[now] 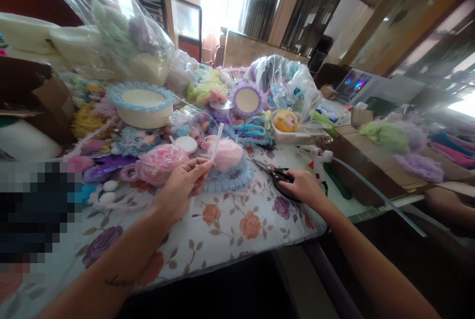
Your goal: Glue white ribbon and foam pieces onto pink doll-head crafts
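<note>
Pinched between the fingertips of my left hand (187, 180) is a thin, translucent white strip (217, 140), pointing upward. My right hand (302, 185) grips the black handles of a pair of scissors (272, 169), which lies on the flowered tablecloth (230, 222) with its blades toward the pile. Just beyond the left hand sit a fluffy pink bundle (227, 155) and a pale blue ruffled piece (232, 176). A ball of pink yarn (158, 163) lies behind the left wrist.
A glue gun (315, 153) with a long clear glue stick (378, 191) lies right of the scissors. Round boxes with a blue frill (144, 90) and a purple frill (261, 89) stand behind. A cardboard box (365, 163) is at right. Another person's hand (449, 207) shows at the right edge.
</note>
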Demonstrator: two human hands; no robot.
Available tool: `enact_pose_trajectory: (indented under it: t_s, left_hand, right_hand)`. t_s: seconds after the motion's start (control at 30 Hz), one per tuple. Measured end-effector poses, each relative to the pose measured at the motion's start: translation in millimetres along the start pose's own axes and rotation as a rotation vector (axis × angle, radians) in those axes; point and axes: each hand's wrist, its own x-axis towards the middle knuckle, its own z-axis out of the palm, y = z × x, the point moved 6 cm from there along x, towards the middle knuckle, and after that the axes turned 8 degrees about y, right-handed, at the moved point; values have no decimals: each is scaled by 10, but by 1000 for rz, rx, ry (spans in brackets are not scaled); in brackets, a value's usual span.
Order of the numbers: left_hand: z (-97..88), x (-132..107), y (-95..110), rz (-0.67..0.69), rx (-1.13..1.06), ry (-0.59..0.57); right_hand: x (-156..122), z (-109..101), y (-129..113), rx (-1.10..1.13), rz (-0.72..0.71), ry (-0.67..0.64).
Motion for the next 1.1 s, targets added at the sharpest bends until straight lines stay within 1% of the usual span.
enact_pose_trajectory:
  t_s: [0.13, 0.23, 0.3, 0.33, 0.37, 0.4, 0.47, 0.5, 0.53, 0.57, 0.6, 0.63, 0.67, 0.7, 0.77, 0.8, 0.83, 0.87, 0.93, 0.97, 1.0, 1.03, 1.1]
  left_hand:
    - [3, -10, -26, -21, 29, -3]
    - [-2, -12, -53, -42, 44, -14]
    - [6, -14, -89, -66, 61, -41]
    - [13, -16, -108, -78, 70, -57]
    - [21, -17, -125, -86, 80, -73]
    - [29, -18, -139, -90, 89, -88]
    - [48, -19, -159, -97, 107, -123]
    - [58, -21, -167, -103, 117, -142]
    - [66, -24, -174, -111, 126, -160]
    - [73, -27, -180, -121, 133, -175]
    - [77, -30, -185, -133, 136, -185]
    - [79, -33, -186, -144, 133, -188]
    - [76, -33, -181, -150, 122, -182]
    - [71, -32, -169, -148, 101, -169]
    - [57, -23, -123, -125, 29, -131]
    - [51, -18, -97, -113, -17, -114]
    - [48, -13, -75, -108, -63, -102]
    - [46, -9, -60, -112, -105, -95]
    - [50, -3, -51, -138, -162, -92]
    - [53, -1, -57, -153, -176, -94]
    - [56, 1, -66, -164, -186, -99]
    - [62, 2, -78, -171, -196, -109]
    - [77, 1, -106, -177, -218, -140]
  right_hand:
    - [156, 4, -129, 62, -58, 45]
    - [269, -121, -278, 98, -107, 148]
    - [321, -244, -457, 254, -142, 254]
    - [342, -286, -577, 394, -164, 284]
    - [365, -295, -717, 560, -188, 272]
    - [387, -270, -880, 730, -216, 211]
    - [410, -149, -1236, 1017, -261, -8]
    - [405, -94, -1398, 1125, -280, -100]
    - [394, -53, -1533, 1207, -298, -166]
    - [380, -30, -1631, 1263, -314, -200]
    - [369, -23, -1686, 1299, -323, -202]
    - [368, -28, -1690, 1327, -313, -176]
    - [380, -40, -1646, 1355, -281, -133]
    - [407, -58, -1552, 1388, -229, -70]
    - [497, -96, -1242, 1426, -87, 108]
    - [550, -110, -1055, 1392, -24, 204]
    - [604, -121, -871, 1287, 22, 289]
    - [658, -121, -710, 1108, 43, 338]
    - [757, -80, -474, 682, 41, 338]
    - [792, -51, -390, 565, 41, 323]
    - [813, -24, -338, 484, 41, 308]
    - [818, -12, -319, 450, 39, 310]
    - [774, -52, -389, 442, 18, 388]
